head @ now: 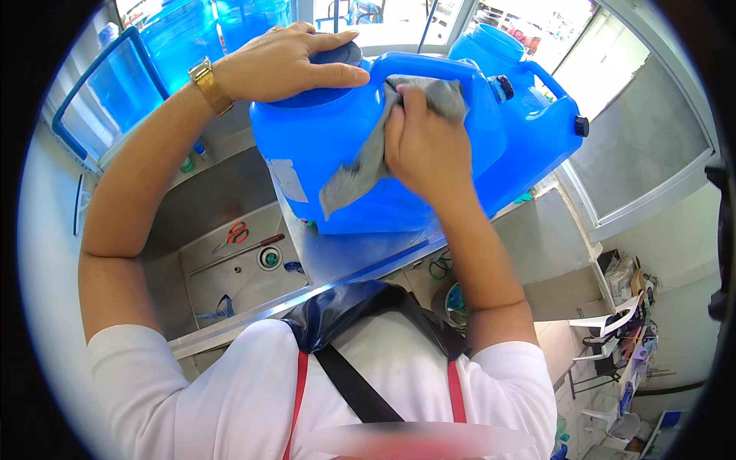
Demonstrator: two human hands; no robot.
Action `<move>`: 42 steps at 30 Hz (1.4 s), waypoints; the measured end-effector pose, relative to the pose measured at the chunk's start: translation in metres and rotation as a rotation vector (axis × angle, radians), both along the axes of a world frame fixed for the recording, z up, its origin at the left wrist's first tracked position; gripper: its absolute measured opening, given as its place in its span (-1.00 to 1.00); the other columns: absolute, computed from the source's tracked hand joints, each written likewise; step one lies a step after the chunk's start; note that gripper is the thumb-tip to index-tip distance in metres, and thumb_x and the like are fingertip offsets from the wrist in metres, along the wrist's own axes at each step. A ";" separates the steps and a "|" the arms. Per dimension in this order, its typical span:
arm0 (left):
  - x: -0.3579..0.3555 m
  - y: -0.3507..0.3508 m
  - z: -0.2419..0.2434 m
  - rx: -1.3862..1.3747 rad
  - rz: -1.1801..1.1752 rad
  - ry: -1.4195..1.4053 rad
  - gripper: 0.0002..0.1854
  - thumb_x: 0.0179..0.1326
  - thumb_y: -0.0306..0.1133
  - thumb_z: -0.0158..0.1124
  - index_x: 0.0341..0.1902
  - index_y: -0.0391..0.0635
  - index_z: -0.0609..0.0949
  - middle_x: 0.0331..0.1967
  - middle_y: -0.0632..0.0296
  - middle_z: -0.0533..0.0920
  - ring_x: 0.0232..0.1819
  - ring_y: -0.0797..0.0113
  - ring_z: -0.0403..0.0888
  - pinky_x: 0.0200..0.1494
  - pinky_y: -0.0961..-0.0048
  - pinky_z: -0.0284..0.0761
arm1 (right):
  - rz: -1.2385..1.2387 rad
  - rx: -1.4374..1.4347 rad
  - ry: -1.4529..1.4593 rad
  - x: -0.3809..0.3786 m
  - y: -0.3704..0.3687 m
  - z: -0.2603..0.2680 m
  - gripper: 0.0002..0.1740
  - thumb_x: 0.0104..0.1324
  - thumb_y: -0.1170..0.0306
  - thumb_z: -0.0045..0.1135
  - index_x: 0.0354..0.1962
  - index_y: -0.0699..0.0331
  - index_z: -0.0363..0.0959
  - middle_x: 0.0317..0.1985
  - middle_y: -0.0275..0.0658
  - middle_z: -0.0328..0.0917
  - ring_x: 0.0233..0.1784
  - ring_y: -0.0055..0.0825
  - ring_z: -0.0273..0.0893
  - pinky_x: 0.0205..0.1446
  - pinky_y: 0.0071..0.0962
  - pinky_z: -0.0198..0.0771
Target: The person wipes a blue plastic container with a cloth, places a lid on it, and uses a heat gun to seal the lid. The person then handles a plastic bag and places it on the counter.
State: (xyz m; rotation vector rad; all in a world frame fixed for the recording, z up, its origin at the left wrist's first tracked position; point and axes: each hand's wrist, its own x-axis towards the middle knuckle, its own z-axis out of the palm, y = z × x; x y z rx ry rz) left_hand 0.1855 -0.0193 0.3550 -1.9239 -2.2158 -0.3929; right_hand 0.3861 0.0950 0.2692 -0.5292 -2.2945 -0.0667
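A large blue plastic water jug (339, 144) with a moulded handle stands on the stainless steel counter (351, 259) before me. My left hand (287, 63) lies over its wide round cap, fingers spread, thumb resting on top. Bunched in my right hand (428, 144) is a grey cloth (368, 167), pressed to the jug just below the handle; one end of it hangs down the jug's side. A worn pale label (288, 180) sticks to the jug's left face. Behind and to the right is a second blue jug (532, 126), uncapped at its wide mouth, with a black-capped spout.
Left of the counter, a steel sink (221, 201) holds red-handled scissors (237, 232), a rod with a dark handle (241, 253) and a drain. More blue containers (184, 40) stand by the window at upper left. White plastic chairs (609, 319) are at far right.
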 end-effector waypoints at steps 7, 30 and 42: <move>-0.004 0.004 -0.001 -0.008 -0.018 -0.129 -0.14 0.17 0.41 0.10 0.44 0.15 0.39 0.17 -0.09 0.46 0.15 -0.01 0.49 0.20 0.23 0.42 | 0.151 0.107 -0.146 -0.026 0.049 -0.004 -0.74 0.36 0.32 -0.06 -0.12 0.27 0.50 -0.23 -0.04 0.66 -0.15 -0.12 0.63 -0.02 -0.16 0.48; 0.004 -0.001 0.005 0.047 -0.243 -0.377 -0.24 0.50 0.21 -0.36 0.29 -0.25 0.47 0.03 -0.04 0.63 0.06 0.18 0.56 0.20 0.41 0.39 | 0.447 0.296 -0.333 0.033 -0.023 -0.246 -0.51 0.24 0.24 0.04 0.15 0.01 0.44 0.11 -0.27 0.47 0.15 -0.29 0.41 0.26 -0.21 0.20; -0.004 -0.002 -0.006 0.141 -0.146 -0.453 -0.33 0.43 0.23 -0.15 0.32 -0.03 0.46 0.16 0.01 0.52 0.17 0.20 0.45 0.25 0.35 0.35 | 0.091 -0.494 0.540 0.057 0.067 -0.038 0.32 0.02 -0.20 0.36 0.44 0.46 -0.14 0.41 0.24 0.05 0.42 0.22 0.10 0.43 0.08 0.08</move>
